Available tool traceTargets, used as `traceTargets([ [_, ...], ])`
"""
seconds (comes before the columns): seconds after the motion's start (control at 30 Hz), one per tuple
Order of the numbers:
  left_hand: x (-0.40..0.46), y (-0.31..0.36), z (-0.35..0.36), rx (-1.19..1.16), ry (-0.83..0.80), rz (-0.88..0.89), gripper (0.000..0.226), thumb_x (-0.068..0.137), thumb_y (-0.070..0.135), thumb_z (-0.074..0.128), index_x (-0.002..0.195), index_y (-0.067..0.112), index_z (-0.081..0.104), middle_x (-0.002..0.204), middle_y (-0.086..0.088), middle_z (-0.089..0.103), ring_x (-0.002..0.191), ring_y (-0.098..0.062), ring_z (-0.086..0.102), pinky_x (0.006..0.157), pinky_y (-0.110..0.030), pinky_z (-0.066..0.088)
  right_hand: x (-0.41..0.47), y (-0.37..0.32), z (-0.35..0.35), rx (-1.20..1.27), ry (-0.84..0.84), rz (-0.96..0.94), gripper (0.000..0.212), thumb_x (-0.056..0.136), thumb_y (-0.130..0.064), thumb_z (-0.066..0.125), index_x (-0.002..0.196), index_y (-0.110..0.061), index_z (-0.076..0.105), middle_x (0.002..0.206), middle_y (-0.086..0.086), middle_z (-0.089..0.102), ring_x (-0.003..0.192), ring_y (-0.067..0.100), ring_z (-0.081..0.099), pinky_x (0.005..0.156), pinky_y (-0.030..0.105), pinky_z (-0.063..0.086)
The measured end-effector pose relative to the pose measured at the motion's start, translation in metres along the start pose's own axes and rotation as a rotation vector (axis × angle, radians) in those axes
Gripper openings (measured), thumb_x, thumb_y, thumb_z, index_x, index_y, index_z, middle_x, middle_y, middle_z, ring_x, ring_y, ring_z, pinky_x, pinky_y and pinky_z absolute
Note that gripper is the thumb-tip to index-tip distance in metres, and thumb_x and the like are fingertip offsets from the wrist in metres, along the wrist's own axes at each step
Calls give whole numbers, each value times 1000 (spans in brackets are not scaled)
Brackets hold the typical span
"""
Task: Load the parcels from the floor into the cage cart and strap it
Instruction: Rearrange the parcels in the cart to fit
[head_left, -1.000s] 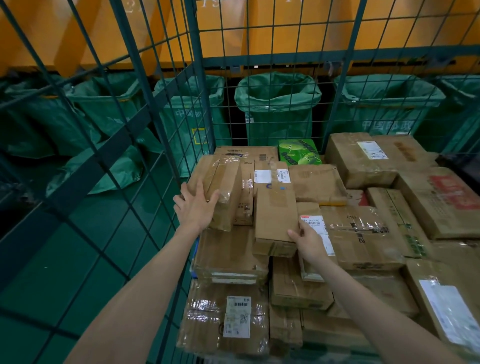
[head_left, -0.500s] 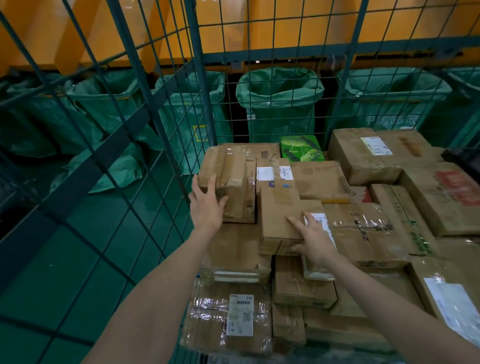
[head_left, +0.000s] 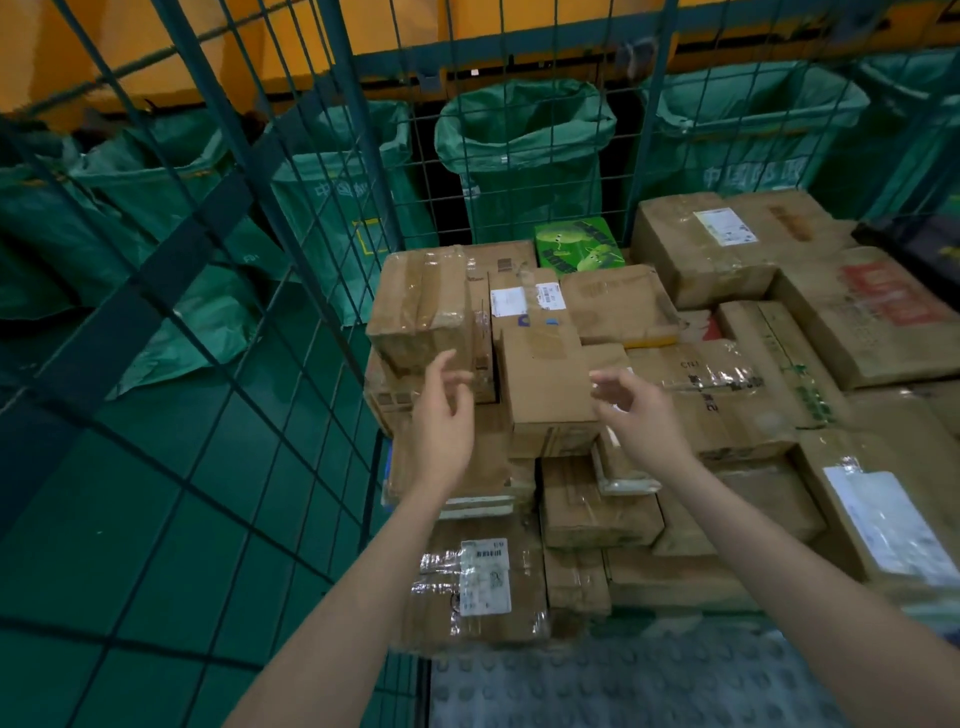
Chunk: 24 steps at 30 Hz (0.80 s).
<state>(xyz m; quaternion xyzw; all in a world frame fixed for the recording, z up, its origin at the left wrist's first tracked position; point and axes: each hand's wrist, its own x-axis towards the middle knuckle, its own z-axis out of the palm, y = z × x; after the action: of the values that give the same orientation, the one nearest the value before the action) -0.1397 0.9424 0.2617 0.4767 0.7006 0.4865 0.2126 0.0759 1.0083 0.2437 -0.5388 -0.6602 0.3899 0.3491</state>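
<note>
Hovering both hands over the parcel stack inside the cage cart (head_left: 322, 218). Left hand (head_left: 441, 415) is raised, fingers loosely spread and slightly bent, holding nothing; it sits just in front of a tape-wrapped brown carton (head_left: 423, 306) that lies on top of the pile at the left rear corner. Right hand (head_left: 641, 415) is likewise free, fingers relaxed and a little curled, palm turned inward, gripping nothing. Both are blurred at the fingertips.

Between the hands: a plain cardboard box (head_left: 545, 384), matte, square-edged, one strip of clear tape on top. Behind it, a small carton with a white label (head_left: 524, 301). Most parcels are corrugated brown board; many carry glossy, wrinkled tape. A green printed box (head_left: 579, 249) stands out at the back. Large flat cartons (head_left: 727, 244) fill the right side, one with a red print (head_left: 888, 291). Nearest me, a low parcel with a barcode label (head_left: 485, 577), heavily film-wrapped.

Cage wall is green wire mesh with thicker posts; left panel runs tight against the stack's left edge. Stack tops are uneven, stepping down towards me. Near front, a grey studded floor plate (head_left: 623, 686) lies bare. Beyond the mesh, green woven sacks (head_left: 524, 156) hang open-mouthed below an orange panel (head_left: 104, 52).
</note>
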Motion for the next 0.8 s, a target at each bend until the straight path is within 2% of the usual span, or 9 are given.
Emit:
traceTargets([
  [0.03, -8, 0, 4, -41, -22, -18, 35, 101, 12, 45, 132, 26, 49, 105, 14, 66, 60, 2, 52, 54, -15, 42, -6, 1, -3, 56, 36, 23, 22, 91, -4, 64, 109, -17, 68, 100, 0, 70, 98, 15, 65, 87, 28, 51],
  [0.07, -16, -1, 9, -68, -40, -31, 29, 101, 10, 45, 124, 25, 55, 96, 13, 69, 61, 0, 54, 56, -17, 43, -14, 4, -6, 113, 66, 42, 18, 91, -4, 65, 100, -19, 68, 91, -1, 71, 90, 15, 66, 82, 27, 52],
  [0.13, -30, 0, 19, -95, -86, -50, 24, 101, 9, 45, 108, 22, 64, 85, 11, 70, 74, -6, 62, 70, -22, 49, -31, 10, -13, 211, 122, 81, 23, 88, 1, 66, 86, -21, 66, 77, -1, 69, 77, 15, 66, 75, 26, 51],
  [0.23, -52, 4, 35, -138, -201, -72, 26, 100, 6, 45, 95, 19, 67, 78, 9, 70, 74, -14, 63, 74, -26, 50, -61, 28, -28, 291, 172, 166, 25, 86, 5, 65, 81, -20, 67, 70, -2, 68, 71, 12, 66, 74, 26, 52],
  [0.33, -82, 2, 58, -141, -366, -98, 28, 100, 3, 44, 92, 18, 66, 74, 9, 68, 70, -6, 61, 75, -22, 50, -105, 59, -47, 318, 217, 260, 22, 88, 6, 63, 82, -15, 67, 76, 2, 69, 71, 7, 67, 73, 21, 55],
  [0.43, -114, -4, 85, -97, -530, -144, 32, 100, 4, 44, 87, 25, 65, 73, 12, 67, 73, -9, 59, 74, -27, 49, -152, 86, -63, 372, 310, 355, 23, 88, 12, 59, 81, -9, 65, 70, 5, 66, 62, 1, 66, 66, 14, 52],
  [0.57, -168, -7, 130, -40, -741, -216, 27, 101, 4, 43, 92, 15, 66, 79, 3, 68, 72, -6, 60, 72, -18, 48, -230, 129, -87, 437, 436, 531, 26, 87, 14, 59, 79, -11, 63, 56, -9, 66, 58, -1, 63, 63, 12, 50],
  [0.73, -251, 6, 188, -20, -960, -278, 26, 101, -3, 39, 91, 6, 61, 76, -3, 63, 56, 6, 58, 62, -11, 46, -340, 167, -122, 463, 622, 723, 20, 91, 12, 55, 85, -5, 65, 70, 4, 66, 57, -2, 63, 63, 11, 49],
  [0.8, -289, 18, 207, 22, -1043, -310, 24, 102, 0, 39, 96, 3, 62, 80, -5, 63, 59, 4, 59, 60, -9, 46, -385, 175, -136, 481, 683, 782, 19, 91, 13, 53, 88, -2, 63, 74, 7, 65, 55, -3, 62, 60, 9, 48],
])
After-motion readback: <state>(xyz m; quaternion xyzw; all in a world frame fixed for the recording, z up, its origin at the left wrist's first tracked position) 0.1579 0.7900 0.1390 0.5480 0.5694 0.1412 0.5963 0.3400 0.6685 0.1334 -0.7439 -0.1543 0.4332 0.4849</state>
